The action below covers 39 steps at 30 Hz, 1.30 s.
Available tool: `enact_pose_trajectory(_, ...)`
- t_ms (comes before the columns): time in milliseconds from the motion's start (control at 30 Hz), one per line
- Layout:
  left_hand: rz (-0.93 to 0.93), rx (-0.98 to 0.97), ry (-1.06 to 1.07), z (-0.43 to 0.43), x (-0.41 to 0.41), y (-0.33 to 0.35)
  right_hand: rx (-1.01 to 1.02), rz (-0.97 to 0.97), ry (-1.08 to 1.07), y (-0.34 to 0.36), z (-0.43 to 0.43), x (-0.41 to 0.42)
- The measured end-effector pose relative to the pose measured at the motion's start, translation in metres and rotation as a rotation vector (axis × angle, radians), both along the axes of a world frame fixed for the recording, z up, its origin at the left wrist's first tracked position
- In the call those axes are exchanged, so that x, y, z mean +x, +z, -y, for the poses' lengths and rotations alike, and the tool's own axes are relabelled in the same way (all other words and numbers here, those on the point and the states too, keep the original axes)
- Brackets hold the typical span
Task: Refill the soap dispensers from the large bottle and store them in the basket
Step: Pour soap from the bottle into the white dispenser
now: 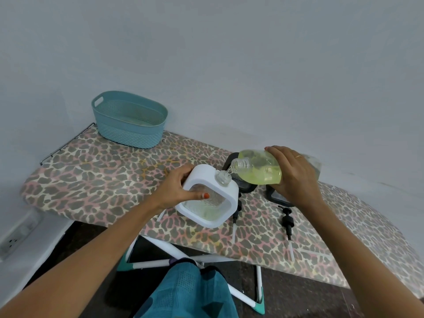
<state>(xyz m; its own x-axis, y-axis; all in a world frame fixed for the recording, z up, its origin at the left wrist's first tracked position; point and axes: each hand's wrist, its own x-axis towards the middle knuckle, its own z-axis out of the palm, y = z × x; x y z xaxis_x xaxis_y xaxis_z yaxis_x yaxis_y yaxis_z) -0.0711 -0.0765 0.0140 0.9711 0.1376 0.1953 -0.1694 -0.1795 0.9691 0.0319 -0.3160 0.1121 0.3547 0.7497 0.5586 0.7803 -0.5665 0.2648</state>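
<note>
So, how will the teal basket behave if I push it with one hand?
The basket looks like thin perforated plastic with nothing visible inside, so it is probably light and slides easily. It is wide and low, so tipping seems unlikely. It sits at a corner of the board, so a hard push might send it off.

A person's left hand [181, 189] grips a white soap dispenser [202, 174], tilted over a leopard-print ironing board [91, 175], while the right hand [293, 177] tips a large bottle [261, 173] of yellow-green liquid, its open neck at the dispenser's mouth. A black pump [287, 218] lies loose below the right wrist; a teal basket [129, 131] stands at the board's far left end.
</note>
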Motion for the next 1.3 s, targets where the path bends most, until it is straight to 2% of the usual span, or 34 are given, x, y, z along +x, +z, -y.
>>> enact_pose_trajectory(1300,0.027,-0.054,0.005,-0.0003,-0.0042,-0.0031,-0.014,0.022,-0.002,0.005,-0.0001,0.0019)
